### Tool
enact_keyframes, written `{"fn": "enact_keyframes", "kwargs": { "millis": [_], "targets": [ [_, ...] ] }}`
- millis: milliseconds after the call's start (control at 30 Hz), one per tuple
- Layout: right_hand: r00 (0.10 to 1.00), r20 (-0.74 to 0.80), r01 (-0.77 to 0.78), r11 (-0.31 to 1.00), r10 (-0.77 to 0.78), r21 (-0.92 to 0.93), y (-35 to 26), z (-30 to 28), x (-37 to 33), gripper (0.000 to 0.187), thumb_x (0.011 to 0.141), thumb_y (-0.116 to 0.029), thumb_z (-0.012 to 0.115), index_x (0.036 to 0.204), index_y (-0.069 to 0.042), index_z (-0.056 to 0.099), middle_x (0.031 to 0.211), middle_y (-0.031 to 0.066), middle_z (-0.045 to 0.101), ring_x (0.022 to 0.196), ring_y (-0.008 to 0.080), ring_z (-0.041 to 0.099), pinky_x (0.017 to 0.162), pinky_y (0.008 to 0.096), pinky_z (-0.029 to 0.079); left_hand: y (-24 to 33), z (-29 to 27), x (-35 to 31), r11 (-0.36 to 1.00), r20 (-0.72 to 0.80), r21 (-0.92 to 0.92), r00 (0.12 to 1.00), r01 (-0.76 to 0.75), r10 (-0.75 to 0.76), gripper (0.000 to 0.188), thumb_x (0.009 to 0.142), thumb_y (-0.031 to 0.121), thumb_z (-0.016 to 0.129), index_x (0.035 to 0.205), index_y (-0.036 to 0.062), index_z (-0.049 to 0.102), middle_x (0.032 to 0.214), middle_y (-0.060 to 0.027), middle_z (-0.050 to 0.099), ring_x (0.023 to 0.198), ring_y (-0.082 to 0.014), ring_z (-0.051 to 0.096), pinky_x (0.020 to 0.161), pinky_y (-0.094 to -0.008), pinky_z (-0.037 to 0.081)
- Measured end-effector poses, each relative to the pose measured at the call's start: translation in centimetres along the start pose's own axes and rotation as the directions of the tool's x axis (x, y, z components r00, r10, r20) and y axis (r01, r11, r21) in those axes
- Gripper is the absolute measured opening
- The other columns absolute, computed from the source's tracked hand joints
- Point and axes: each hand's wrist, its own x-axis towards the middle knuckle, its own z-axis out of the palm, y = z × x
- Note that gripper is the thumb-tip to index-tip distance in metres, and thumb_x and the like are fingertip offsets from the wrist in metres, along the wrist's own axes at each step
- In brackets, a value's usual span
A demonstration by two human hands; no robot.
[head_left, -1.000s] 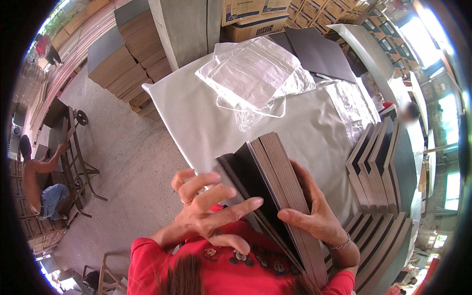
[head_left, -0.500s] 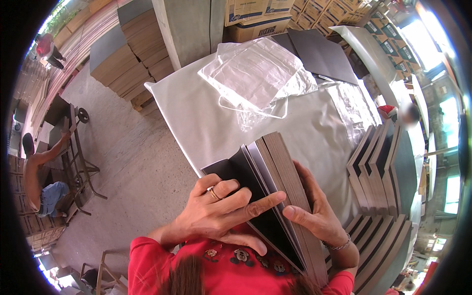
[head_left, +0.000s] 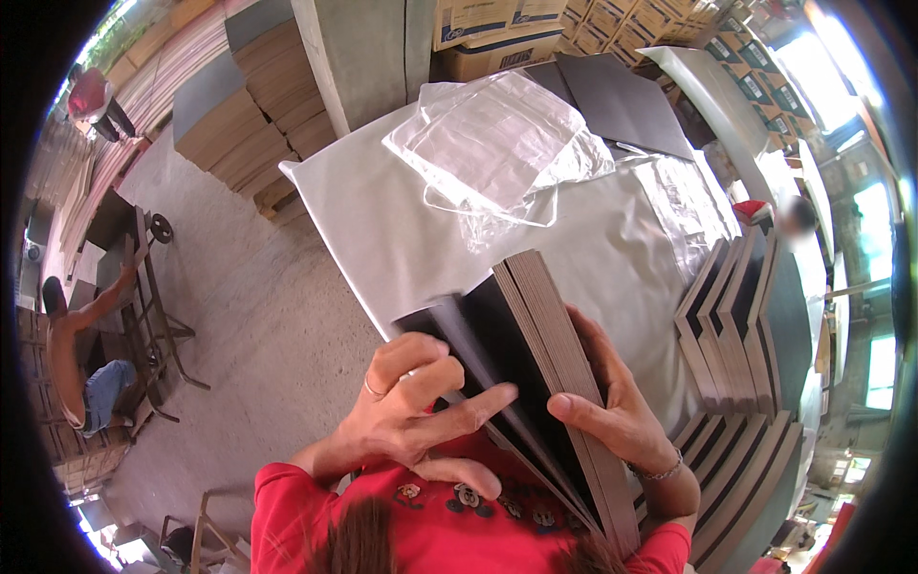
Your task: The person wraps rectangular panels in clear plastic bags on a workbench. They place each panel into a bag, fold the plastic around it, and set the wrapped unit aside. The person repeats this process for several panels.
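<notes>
A thick stack of thin boards, with grey-brown edges and black faces, stands tilted in front of my chest. My right hand is closed around it, thumb on the near side and fingers along the far right side. At the left, a few dark sheets fan away from the stack, leaving a wedge-shaped gap; one is smeared by motion. My left hand has curled fingers on these sheets, while its index finger reaches across them and its thumb sticks out below. Their exact grip is partly hidden.
Clear plastic bags lie on the pale covered table. Dark-faced board stacks stand at the right. Cartons and a pillar are behind. Leftward, a person is beside a metal cart; another person stands farther off.
More sheets have swung left from the stack, widening the gap. My left hand has shifted slightly left with them; my right hand keeps its hold.
</notes>
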Motion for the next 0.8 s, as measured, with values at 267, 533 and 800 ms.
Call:
{"fn": "enact_keyframes", "kwargs": {
  "millis": [267, 533, 800],
  "targets": [
    [0.999, 0.005, 0.039, 0.999, -0.039, 0.014, 0.3, 0.2, 0.1, 0.082, 0.086, -0.027, 0.068, 0.145, -0.002, 0.018, 0.136, 0.0181, 0.038, 0.129, 0.024, 0.035, 0.107, 0.0369, 0.028, 0.3, 0.1, 2.3, 0.995, 0.224, 0.009, 0.97, -0.095, 0.091, 0.078, 0.066, 0.069, 0.06, 0.123, 0.0148, 0.06, 0.074, 0.0006, 0.037, 0.074, -0.015, 0.044, 0.073, -0.0292, 0.037],
    [1.0, 0.012, -0.004, 0.999, 0.003, 0.048, 0.0, 0.2, 0.0, 0.081, 0.087, -0.029, 0.067, 0.146, -0.004, 0.018, 0.135, 0.0194, 0.039, 0.128, 0.0246, 0.037, 0.106, 0.0377, 0.03, 0.5, -0.6, 1.6, 0.998, 0.231, 0.014, 0.972, -0.056, 0.051, 0.083, 0.062, 0.068, 0.061, 0.126, 0.0136, 0.06, 0.074, 0.0011, 0.038, 0.073, -0.0138, 0.045, 0.07, -0.0274, 0.037],
    [1.0, 0.003, -0.025, 0.999, 0.025, 0.032, 0.1, 0.2, 0.1, 0.084, 0.085, -0.033, 0.068, 0.146, -0.003, 0.017, 0.134, 0.0202, 0.039, 0.127, 0.0253, 0.038, 0.105, 0.0374, 0.032, 0.7, -0.8, 1.2, 0.999, 0.209, 0.027, 0.978, -0.033, 0.027, 0.082, 0.061, 0.067, 0.062, 0.123, 0.0139, 0.062, 0.075, 0.0018, 0.041, 0.075, -0.0141, 0.047, 0.07, -0.0274, 0.038]
  ]
}}
